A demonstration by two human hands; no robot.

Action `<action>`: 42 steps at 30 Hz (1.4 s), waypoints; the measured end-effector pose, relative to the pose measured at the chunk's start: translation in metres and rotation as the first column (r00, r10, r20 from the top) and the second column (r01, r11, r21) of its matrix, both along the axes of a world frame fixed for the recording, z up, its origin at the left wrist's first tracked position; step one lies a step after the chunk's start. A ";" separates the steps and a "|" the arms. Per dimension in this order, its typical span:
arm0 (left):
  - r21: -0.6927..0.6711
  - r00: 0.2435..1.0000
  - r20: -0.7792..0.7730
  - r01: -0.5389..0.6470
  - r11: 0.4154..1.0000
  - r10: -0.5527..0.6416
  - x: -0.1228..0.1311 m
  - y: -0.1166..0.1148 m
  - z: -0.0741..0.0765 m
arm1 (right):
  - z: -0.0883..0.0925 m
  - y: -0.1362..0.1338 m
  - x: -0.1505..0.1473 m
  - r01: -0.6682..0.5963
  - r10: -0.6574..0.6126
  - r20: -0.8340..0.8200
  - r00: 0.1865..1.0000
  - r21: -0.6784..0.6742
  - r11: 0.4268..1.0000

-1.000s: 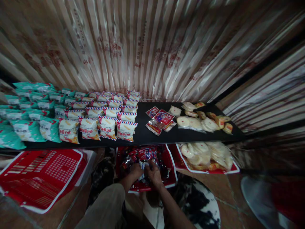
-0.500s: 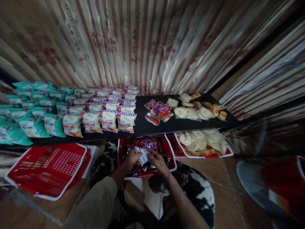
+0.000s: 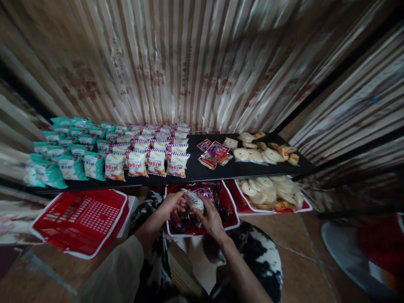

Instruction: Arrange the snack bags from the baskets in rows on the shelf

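A small white snack bag [image 3: 193, 199] with a striped red-and-blue edge is in my right hand [image 3: 212, 218], thumb and fingers closed around its right end. My left hand [image 3: 171, 204] is beside the bag's left end, fingers loosely curled and apart; whether a fingertip touches the bag is hard to see. Beneath both hands stands a red basket [image 3: 234, 205] with a white rim, holding dark, shiny red-and-blue packets [image 3: 206, 192]. On the black shelf [image 3: 151, 181] beyond it, similar white snack bags [image 3: 137, 163] stand upright in rows.
Teal snack bags [image 3: 73, 167] fill the shelf's left part. Red flat packets [image 3: 216, 152] and clear-wrapped pale round pieces [image 3: 249, 155] lie to the right. A tilted red basket [image 3: 91, 210] is at lower left; another basket [image 3: 311, 208] of pale packs is at right. Striped curtain [image 3: 170, 63] hangs behind.
The snack bag has been turned and raised slightly in my right hand. My left hand has shifted to the bag's left end, its grip loosened. The view has swung a little left.
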State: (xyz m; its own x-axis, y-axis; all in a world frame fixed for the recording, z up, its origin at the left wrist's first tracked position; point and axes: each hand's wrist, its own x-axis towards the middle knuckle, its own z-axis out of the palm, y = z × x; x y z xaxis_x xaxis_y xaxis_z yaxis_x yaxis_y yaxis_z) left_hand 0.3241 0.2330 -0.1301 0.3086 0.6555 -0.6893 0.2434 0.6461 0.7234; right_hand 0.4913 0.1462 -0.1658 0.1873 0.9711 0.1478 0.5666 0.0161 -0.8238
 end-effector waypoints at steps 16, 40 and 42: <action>0.323 0.974 0.158 0.104 0.941 -0.162 -0.037 -0.020 0.019 | 0.055 0.009 -0.052 0.120 -0.284 -0.727 0.625 -0.271 0.955; 0.841 0.972 -0.150 0.029 0.540 0.182 -0.121 0.030 0.002 | 0.041 0.103 -0.143 0.091 -0.067 -0.267 0.961 0.077 0.993; 0.862 0.970 -0.153 0.039 0.505 0.187 -0.124 0.032 0.002 | 0.040 0.110 -0.146 0.127 -0.104 -0.228 0.968 0.089 0.988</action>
